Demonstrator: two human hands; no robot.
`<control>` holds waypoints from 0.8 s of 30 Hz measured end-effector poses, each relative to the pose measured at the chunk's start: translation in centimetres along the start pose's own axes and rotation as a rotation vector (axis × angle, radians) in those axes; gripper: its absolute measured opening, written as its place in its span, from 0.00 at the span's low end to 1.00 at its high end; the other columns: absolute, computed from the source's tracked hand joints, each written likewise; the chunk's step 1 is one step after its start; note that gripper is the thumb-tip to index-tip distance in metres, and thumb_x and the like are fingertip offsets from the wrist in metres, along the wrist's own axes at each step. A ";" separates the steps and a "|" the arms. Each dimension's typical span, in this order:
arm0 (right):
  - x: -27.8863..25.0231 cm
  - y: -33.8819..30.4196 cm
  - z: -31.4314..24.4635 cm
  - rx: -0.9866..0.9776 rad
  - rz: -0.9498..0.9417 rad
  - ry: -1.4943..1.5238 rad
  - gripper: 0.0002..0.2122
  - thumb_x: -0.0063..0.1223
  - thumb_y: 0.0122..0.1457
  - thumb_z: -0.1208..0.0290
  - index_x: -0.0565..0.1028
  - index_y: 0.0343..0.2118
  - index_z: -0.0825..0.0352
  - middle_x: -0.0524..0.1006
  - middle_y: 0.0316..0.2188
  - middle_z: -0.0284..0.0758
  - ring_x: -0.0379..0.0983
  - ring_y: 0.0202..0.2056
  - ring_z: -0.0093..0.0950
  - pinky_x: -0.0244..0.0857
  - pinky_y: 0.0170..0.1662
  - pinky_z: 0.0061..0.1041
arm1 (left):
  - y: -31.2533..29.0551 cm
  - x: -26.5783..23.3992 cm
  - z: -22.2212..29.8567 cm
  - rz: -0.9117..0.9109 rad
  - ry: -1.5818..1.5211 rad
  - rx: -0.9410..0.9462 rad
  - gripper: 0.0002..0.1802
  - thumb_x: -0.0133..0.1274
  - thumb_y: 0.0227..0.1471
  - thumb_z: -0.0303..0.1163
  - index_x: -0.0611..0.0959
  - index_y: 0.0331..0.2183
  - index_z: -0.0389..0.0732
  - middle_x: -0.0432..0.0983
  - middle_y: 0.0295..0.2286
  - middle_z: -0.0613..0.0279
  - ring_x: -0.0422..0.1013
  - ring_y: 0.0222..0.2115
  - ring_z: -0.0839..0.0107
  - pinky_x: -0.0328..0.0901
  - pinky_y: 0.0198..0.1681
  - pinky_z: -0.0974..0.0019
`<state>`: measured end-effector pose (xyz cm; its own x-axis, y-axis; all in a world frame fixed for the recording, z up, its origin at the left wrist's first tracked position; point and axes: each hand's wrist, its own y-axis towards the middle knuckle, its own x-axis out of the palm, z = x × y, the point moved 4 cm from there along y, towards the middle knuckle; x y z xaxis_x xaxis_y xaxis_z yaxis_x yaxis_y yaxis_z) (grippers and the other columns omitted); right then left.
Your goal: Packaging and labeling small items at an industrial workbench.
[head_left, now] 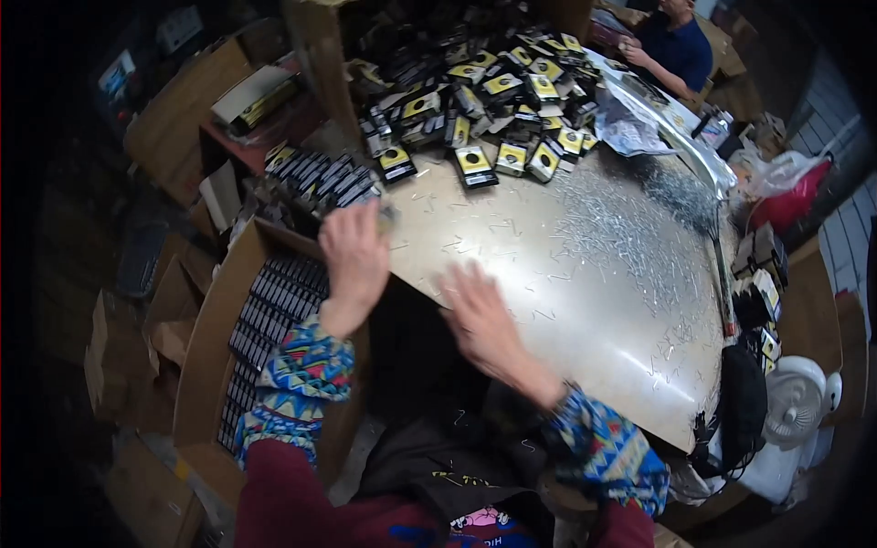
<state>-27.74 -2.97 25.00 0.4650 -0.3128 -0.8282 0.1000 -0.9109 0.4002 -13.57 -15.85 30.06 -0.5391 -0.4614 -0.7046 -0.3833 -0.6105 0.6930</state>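
My left hand is over the table's left edge, beside a row of small black boxes. Its fingers are blurred, and a smeared greyish shape shows by the fingertips; whether it is held I cannot tell. Lower and to the right, my right hand hovers at the near edge of the shiny metal tabletop, fingers stretched out with nothing in them. Below my left hand, an open cardboard carton holds rows of small dark boxes. A big heap of black-and-yellow boxes covers the far side.
Loose thin metal pins lie scattered on the table's right half. A white fan stands at the right, near a pink-red bag. A person in a dark shirt sits at the far right. Cardboard boxes stand at the left.
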 end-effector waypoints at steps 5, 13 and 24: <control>2.9 6.9 4.1 -0.033 -0.066 -0.274 0.23 0.36 0.67 0.57 0.63 0.59 0.64 0.61 0.62 0.43 0.50 0.66 0.45 0.41 0.65 0.52 | 5.3 4.5 0.6 -0.088 -0.152 0.209 0.22 0.53 0.49 0.25 0.73 0.49 0.38 0.70 0.43 0.57 0.65 0.44 0.58 0.61 0.48 0.57; -6.3 -1.7 15.4 0.379 -0.137 -0.412 0.25 0.35 0.68 0.56 0.59 0.62 0.66 0.58 0.64 0.44 0.48 0.67 0.42 0.38 0.67 0.48 | 12.4 15.4 4.1 -0.859 0.145 0.548 0.37 0.58 0.41 0.22 0.69 0.55 0.49 0.65 0.53 0.59 0.61 0.54 0.54 0.63 0.51 0.55; -12.2 -10.8 14.9 0.429 0.038 -0.304 0.20 0.47 0.64 0.63 0.67 0.57 0.66 0.66 0.59 0.43 0.58 0.62 0.40 0.50 0.63 0.37 | 7.8 11.4 8.9 -0.677 -0.471 0.240 0.17 0.45 0.54 0.32 0.73 0.44 0.32 0.73 0.36 0.40 0.71 0.38 0.44 0.66 0.44 0.52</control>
<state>-47.57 6.70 24.89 0.1782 -0.3540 -0.9181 -0.3111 -0.9055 0.2887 -29.38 -20.19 28.78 -0.3717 0.3010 -0.8782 -0.8546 -0.4804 0.1971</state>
